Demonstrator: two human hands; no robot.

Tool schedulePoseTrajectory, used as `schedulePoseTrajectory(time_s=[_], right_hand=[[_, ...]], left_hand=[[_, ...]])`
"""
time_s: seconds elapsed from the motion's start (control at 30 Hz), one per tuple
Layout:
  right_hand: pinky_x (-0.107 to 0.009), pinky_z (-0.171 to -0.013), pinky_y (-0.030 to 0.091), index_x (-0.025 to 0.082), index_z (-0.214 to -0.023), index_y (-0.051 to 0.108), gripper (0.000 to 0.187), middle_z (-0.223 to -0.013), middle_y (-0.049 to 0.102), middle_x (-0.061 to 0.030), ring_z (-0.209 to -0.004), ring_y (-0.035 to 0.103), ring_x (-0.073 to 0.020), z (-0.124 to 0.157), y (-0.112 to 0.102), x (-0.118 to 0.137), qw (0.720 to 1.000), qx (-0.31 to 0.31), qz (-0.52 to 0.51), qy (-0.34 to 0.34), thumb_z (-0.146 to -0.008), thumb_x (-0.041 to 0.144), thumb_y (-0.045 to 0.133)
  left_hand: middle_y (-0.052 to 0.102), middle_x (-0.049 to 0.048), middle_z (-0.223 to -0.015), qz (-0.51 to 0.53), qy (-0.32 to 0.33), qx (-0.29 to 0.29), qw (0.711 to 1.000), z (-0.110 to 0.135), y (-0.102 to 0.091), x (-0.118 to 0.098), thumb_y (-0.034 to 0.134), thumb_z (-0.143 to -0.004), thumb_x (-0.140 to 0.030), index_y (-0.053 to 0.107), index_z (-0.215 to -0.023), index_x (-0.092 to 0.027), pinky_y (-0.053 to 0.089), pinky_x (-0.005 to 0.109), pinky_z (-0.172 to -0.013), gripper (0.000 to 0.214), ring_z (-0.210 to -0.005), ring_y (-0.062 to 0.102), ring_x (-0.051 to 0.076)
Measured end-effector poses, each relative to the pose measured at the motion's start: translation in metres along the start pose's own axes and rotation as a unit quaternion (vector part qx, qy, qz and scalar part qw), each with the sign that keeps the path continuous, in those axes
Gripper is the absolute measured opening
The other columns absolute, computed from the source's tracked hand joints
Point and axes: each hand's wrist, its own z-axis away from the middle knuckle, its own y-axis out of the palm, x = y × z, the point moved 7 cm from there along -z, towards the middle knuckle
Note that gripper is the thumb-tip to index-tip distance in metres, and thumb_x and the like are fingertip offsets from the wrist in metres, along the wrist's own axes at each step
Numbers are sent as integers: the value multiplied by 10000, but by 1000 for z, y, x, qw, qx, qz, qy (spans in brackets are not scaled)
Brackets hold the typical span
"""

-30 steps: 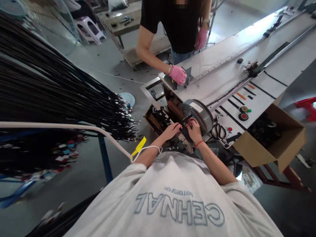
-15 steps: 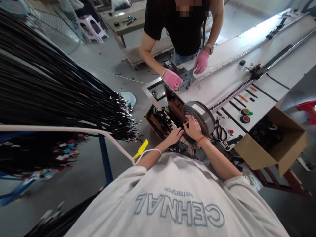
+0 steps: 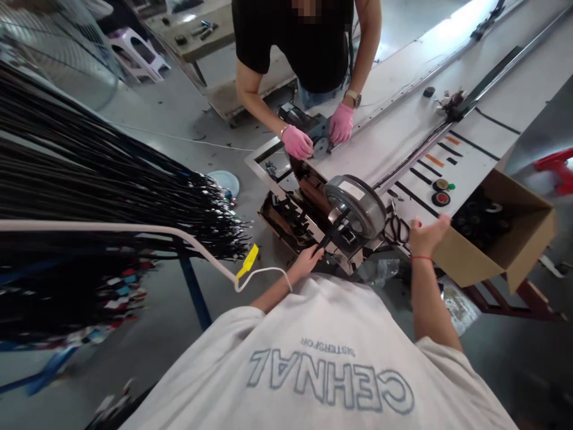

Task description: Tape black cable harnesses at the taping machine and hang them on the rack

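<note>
At the near edge of the long white bench (image 3: 403, 137), the left hand (image 3: 307, 261) pinches a thin black strap (image 3: 331, 232) running up to the grey round metal reel (image 3: 356, 206). The right hand (image 3: 425, 235) hovers open and empty between black scissors (image 3: 394, 229) and an open brown cardboard box (image 3: 505, 251). Black cable bundles (image 3: 111, 185) crowd the left, and a co-worker's pink-gloved hands (image 3: 298, 142) work across the bench.

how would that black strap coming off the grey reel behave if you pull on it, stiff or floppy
Probably floppy: the black strap is thin and flat, and looks straight only because it is stretched between the grey reel and the left hand. It looks light. Pulling may turn the round reel and feed more out. The right hand is off it, open.
</note>
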Motion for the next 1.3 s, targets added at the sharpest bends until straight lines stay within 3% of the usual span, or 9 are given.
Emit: schedulePoseTrajectory(time_s=[0.07, 0.1, 0.17, 0.33, 0.5, 0.63, 0.9, 1.13, 1.3], right_hand=[[-519, -1072, 344, 34, -1288, 398, 682, -1327, 467, -302, -1290, 428, -374, -16, -14, -68, 974, -31, 63, 214, -768, 363, 693], [-498, -1065, 359, 16, -1277, 405, 732, -1306, 484, -311, -1268, 455, -376, -17, -15, -92, 953, -32, 82, 289, -737, 388, 731], [-463, -1060, 374, 11, -1273, 416, 794, -1286, 510, -306, -1250, 482, -370, -13, -10, -118, 930, -26, 98, 354, -707, 444, 764], [-459, -1045, 388, 77, -1269, 438, 782, -1280, 548, -256, -1237, 505, -364, -2, -3, -121, 937, -58, 125, 322, -715, 542, 734], [-509, -1012, 404, 87, -1247, 444, 770, -1261, 550, -278, -1207, 521, -397, -2, -4, -122, 932, -64, 156, 320, -720, 585, 703], [-528, -1021, 397, 82, -1260, 443, 757, -1285, 532, -289, -1218, 512, -406, -4, -3, -120, 930, -52, 167, 323, -736, 569, 691], [-534, -1025, 398, 76, -1291, 404, 741, -1286, 509, -295, -1241, 492, -404, -3, -1, -116, 928, -23, 179, 325, -786, 562, 642], [-524, -1013, 401, 86, -1272, 423, 758, -1274, 529, -281, -1208, 516, -403, -1, -3, -115, 931, -44, 172, 318, -761, 598, 649], [-537, -1030, 385, 70, -1329, 396, 763, -1328, 489, -291, -1238, 496, -402, 0, -1, -112, 929, -37, 191, 316, -820, 612, 568]], left_hand=[[555, 9, -665, 18, 4, -24, 1000, 6, -1, 0, 367, -938, -528, 538, -737, -164, 411, 251, -635, 449, -641, 529, 143], [538, 1, -649, 23, 4, -28, 999, 7, -1, -1, 364, -938, -537, 528, -726, -167, 404, 250, -630, 457, -628, 517, 138], [523, -5, -635, 27, 5, -30, 999, 9, -1, -4, 363, -939, -540, 517, -713, -169, 399, 251, -633, 461, -617, 507, 132], [514, -12, -616, 31, -8, -31, 999, 8, -2, -7, 376, -930, -529, 510, -706, -170, 383, 238, -613, 445, -607, 484, 122], [557, -2, -676, -2, -10, -93, 996, 9, -19, -7, 476, -881, -484, 544, -737, -162, 380, 239, -629, 360, -657, 497, 135], [565, -3, -671, -16, -19, -109, 994, 10, -26, -12, 491, -878, -447, 561, -734, -158, 378, 236, -613, 331, -650, 494, 135], [628, 9, -714, -17, 3, -105, 994, -11, -10, -37, 515, -883, -412, 595, -775, -162, 407, 239, -658, 284, -698, 555, 152], [620, 4, -673, -52, 27, -120, 991, -39, -11, -53, 571, -869, -320, 609, -787, -161, 413, 250, -647, 183, -655, 573, 153], [624, 17, -669, -87, 15, -124, 988, -35, -9, -49, 558, -873, -329, 608, -736, -161, 405, 248, -642, 222, -638, 567, 151]])
